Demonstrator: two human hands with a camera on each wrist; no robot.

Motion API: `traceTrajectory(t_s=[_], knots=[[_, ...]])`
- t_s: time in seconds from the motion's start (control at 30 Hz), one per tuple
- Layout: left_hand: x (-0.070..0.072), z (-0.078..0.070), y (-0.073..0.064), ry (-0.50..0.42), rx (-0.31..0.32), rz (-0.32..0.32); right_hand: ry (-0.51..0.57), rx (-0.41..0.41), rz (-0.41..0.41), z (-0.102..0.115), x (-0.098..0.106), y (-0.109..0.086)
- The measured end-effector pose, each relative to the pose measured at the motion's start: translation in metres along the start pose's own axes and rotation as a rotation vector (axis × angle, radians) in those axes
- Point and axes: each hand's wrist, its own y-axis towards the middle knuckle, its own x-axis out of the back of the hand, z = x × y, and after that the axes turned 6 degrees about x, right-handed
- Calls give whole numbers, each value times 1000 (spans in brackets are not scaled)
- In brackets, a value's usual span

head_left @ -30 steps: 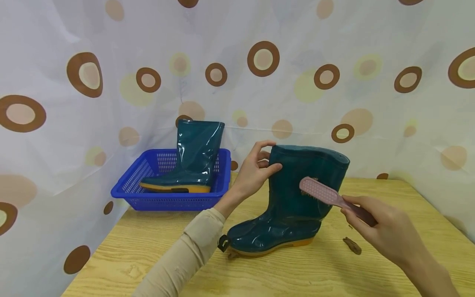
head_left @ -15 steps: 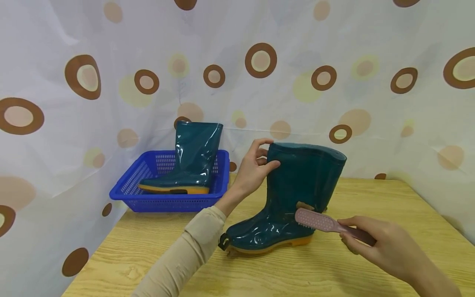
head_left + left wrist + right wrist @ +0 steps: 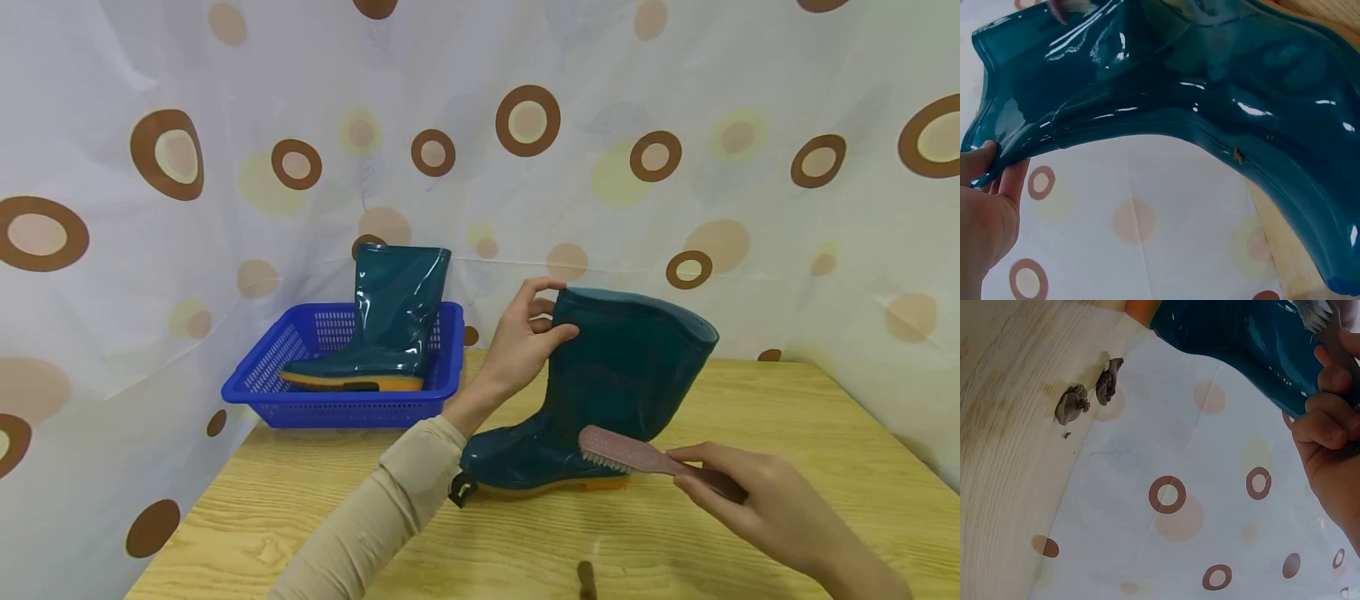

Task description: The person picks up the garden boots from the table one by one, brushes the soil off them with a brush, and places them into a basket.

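A dark green rubber boot point(image 3: 622, 367) with a yellow sole leans at the middle of the table. My left hand point(image 3: 521, 346) pinches the front of its top rim between thumb and fingers. My right hand point(image 3: 772, 504) grips the handle of a pink brush point(image 3: 622, 452), whose bristles face down by the boot's ankle. A brown lump point(image 3: 587, 577) shows in front of the boot, near the lower edge of the head view. In the left wrist view, a small brown speck point(image 3: 1238, 155) sticks to the boot's instep.
At the back left, a blue plastic basket point(image 3: 341, 412) holds a second green boot point(image 3: 401, 304). Two brown clumps point(image 3: 1072, 405) lie on the wooden table point(image 3: 765, 400), seen in the right wrist view. A spotted white sheet point(image 3: 585, 208) hangs behind and at the sides.
The brush has moved down the boot's shaft to the ankle. A brown patch has left the boot, and a brown lump appears in front. The boot now tilts more, its top further right.
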Motion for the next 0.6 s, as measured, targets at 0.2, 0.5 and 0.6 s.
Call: traceTrajectory(t_s=[0.2,0.5,0.6], knots=[[-12,-3,1,-8,-16,-14,48,149,10,6,-18,5],[-17,-2,8,-3,-14,-82,178,338,107,18,-42,11],[-17,-3,9,0,-16,-82,209,350,135,20,-43,11]])
